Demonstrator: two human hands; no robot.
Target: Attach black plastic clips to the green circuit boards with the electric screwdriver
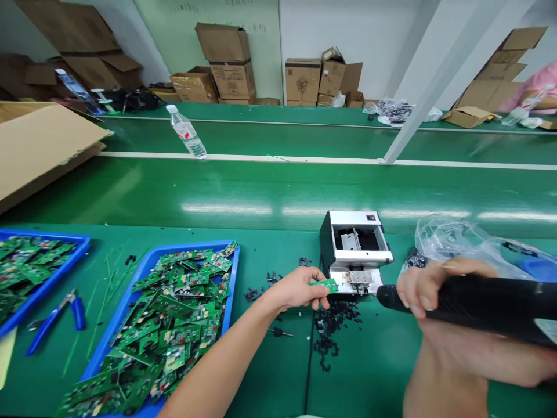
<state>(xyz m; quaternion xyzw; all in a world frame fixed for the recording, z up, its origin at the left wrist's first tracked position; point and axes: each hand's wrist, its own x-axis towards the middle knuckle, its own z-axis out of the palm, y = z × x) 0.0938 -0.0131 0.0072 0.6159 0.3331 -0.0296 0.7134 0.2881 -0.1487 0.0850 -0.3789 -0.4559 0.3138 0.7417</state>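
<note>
Small green circuit board (324,285), pinched at one end between the fingers (317,292) of the left hand (292,289), long axis nearly level and pointing right, toward the small white-and-black metal machine (354,247) just beside. Right hand (418,284) farther from the board, fingers closed around a thick black cylindrical tool (487,299). On the green worktop (278,371), loose black plastic scraps (333,331) and a blue tray (230,261) heaped with green boards (174,331).
</note>
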